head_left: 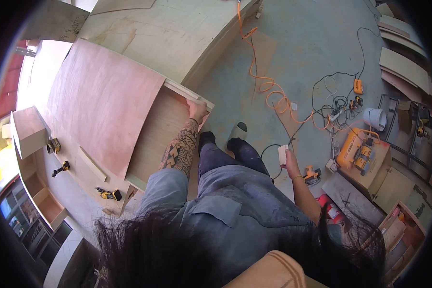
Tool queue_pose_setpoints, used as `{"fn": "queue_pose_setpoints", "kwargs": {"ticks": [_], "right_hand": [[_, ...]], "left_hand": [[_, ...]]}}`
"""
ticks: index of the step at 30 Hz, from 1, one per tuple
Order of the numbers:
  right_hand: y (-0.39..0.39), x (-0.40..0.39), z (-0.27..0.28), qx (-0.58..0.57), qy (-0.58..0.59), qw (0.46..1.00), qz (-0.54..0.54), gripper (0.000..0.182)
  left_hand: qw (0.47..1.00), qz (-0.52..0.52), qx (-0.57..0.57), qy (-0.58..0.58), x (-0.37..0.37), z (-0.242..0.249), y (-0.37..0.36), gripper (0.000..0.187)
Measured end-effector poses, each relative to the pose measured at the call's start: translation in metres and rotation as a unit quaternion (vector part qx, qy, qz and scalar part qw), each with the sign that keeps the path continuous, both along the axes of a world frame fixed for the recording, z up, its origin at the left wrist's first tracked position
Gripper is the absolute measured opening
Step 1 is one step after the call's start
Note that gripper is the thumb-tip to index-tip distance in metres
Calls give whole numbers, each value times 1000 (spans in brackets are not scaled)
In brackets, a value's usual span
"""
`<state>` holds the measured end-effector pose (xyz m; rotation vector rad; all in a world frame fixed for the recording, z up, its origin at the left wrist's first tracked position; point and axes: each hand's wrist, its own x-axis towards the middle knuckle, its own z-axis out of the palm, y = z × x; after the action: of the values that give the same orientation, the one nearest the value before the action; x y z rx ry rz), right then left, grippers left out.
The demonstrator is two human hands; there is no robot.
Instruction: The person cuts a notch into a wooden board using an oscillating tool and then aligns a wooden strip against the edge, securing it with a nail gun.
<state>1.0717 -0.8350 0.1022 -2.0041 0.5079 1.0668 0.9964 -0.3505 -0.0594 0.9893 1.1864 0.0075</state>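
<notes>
My left hand [198,109], at the end of a tattooed forearm, is closed over the near corner of a pale wooden frame [182,90]. A pinkish plywood sheet [105,101] lies over much of this frame. Between the sheet and my forearm, a strip of bare wooden panel [151,134] shows. Off to my right side, my right hand [291,163] grips a small pale wood block [282,154], thumb along its edge. The block is held above the floor, well apart from the frame.
An orange hose [273,91] and black cables coil across the floor ahead. To the right stand an orange air compressor [349,149], a cordless tool [313,175] and a red cylinder [330,209]. Drills [109,194] and a wood strip [92,164] lie at left. Wooden boards [403,67] are stacked far right.
</notes>
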Motion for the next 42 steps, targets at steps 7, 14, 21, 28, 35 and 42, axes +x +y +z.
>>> {"fn": "queue_pose_setpoints", "kwargs": {"ticks": [7,14,21,28,35,42], "right_hand": [[0,-2,-8,3,-8,1000,16,51],[1,-2,-4,-6,4,999,36,54],[18,10,3,-5,21,1000,23,58],[91,7,2,40,-47,995,80,52],[220,-32,1,132,-52,979,147,53],[315,-83,30,170,-33,861,479,35]], "left_hand": [[1000,-5,-18,4,3,17,0,88],[995,24,-102,5,10,48,2,80],[998,1,20,56,-19,18,3,93],[974,-158,106,122,-147,15,4,85],[933,-205,163,245,-319,76,14,65],[986,58,127,90,-360,127,-39,66]]}}
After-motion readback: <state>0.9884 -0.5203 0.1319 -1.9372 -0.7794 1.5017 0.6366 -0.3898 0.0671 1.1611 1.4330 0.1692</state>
